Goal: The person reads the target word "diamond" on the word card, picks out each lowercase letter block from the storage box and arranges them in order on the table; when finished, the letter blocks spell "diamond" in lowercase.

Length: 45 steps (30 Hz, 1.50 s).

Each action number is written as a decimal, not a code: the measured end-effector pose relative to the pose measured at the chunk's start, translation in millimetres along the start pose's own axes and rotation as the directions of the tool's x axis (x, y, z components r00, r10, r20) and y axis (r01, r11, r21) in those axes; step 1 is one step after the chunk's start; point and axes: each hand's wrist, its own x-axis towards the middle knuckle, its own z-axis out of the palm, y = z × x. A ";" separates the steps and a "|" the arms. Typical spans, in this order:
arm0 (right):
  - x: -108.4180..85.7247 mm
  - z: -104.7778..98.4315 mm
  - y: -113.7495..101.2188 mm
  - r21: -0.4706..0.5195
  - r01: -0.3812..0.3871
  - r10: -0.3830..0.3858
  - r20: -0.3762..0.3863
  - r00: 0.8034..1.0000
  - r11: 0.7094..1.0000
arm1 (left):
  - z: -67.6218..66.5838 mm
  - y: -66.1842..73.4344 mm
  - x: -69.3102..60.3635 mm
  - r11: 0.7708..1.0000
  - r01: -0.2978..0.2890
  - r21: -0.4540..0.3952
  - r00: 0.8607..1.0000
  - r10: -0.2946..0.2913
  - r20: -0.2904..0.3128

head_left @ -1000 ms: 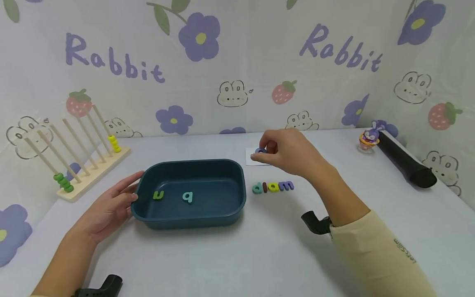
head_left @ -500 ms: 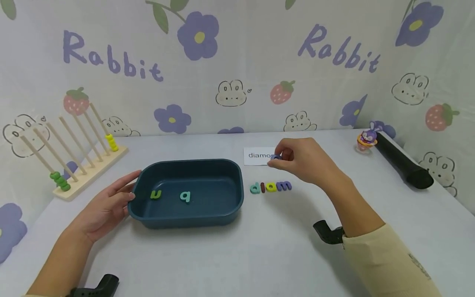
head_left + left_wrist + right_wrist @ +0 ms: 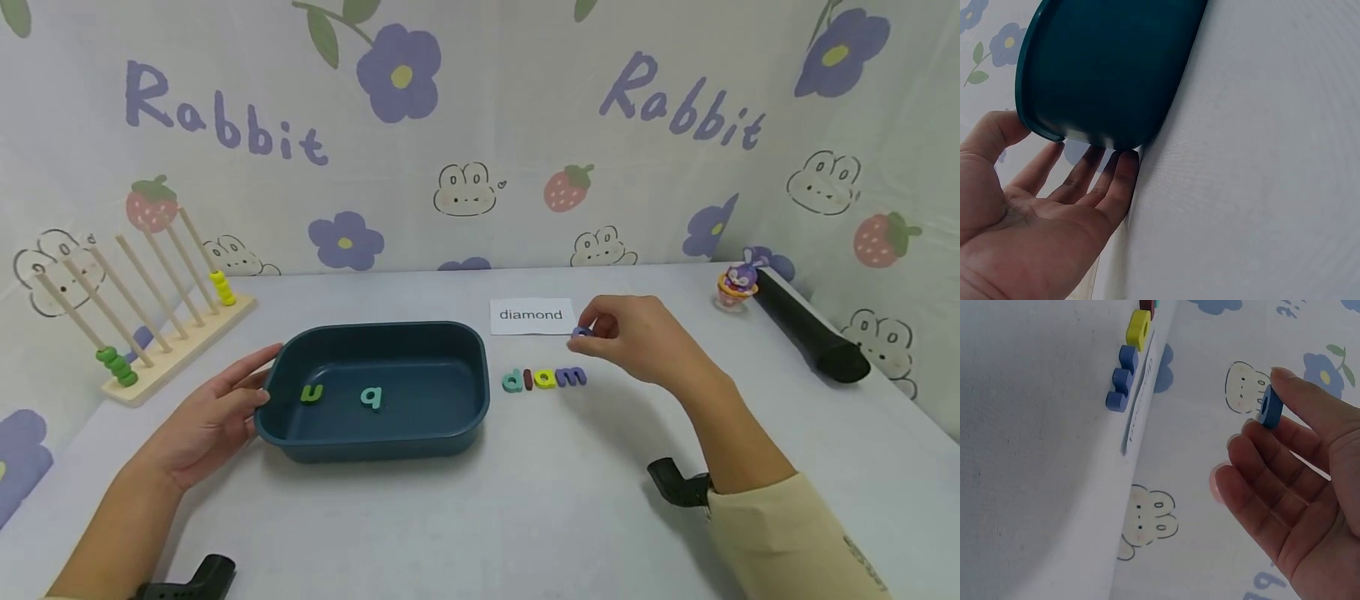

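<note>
My right hand [image 3: 637, 337] pinches a small blue letter [image 3: 1270, 407] between thumb and fingers, above the table. It is ring-like with a hole, apparently an "o". Just left of that hand lies a white card [image 3: 531, 317] printed "diamond". Below the card a row of letters reads a teal "d" [image 3: 512, 382], a dark red "i" [image 3: 528, 380], a yellow "a" [image 3: 545, 378] and a purple "m" [image 3: 572, 377]. My left hand [image 3: 206, 417] touches the left end of a dark teal box [image 3: 375, 448], fingers fairly straight. Inside are a green letter [image 3: 311, 394] and a teal letter [image 3: 371, 398].
At the left stands a wooden peg abacus [image 3: 180, 342] with green and yellow beads. A small purple rabbit figure [image 3: 737, 283] and a black cylindrical object [image 3: 813, 329] are at the far right. A printed curtain [image 3: 495, 125] hangs behind the white table [image 3: 450, 533].
My right hand has moved right and toward me with the blue letter, uncovering the word on the card. My left hand stays at the box; the head view shifts slightly.
</note>
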 end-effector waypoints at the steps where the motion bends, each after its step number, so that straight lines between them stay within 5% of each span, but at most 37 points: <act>1: -0.3 -0.3 1.3 0.002 -0.004 0.004 0.005 1.000 1.000 | 0.0 -0.2 0.0 1.000 0.001 -0.001 1.000 -0.001 -0.001; 19: 0.2 2.6 30.0 0.039 -0.048 0.044 0.107 0.993 0.998 | 1.5 3.5 1.7 0.999 -0.016 0.035 1.000 0.015 0.018; 33: 9.3 19.4 51.0 0.002 -0.112 0.108 0.248 0.963 0.994 | -1.0 0.3 -0.2 1.000 0.002 -0.017 1.000 -0.002 0.021; 45: 10.8 27.9 56.9 -0.007 -0.102 0.100 0.238 0.966 0.995 | -0.7 0.3 -0.2 1.000 0.004 -0.014 1.000 -0.004 0.005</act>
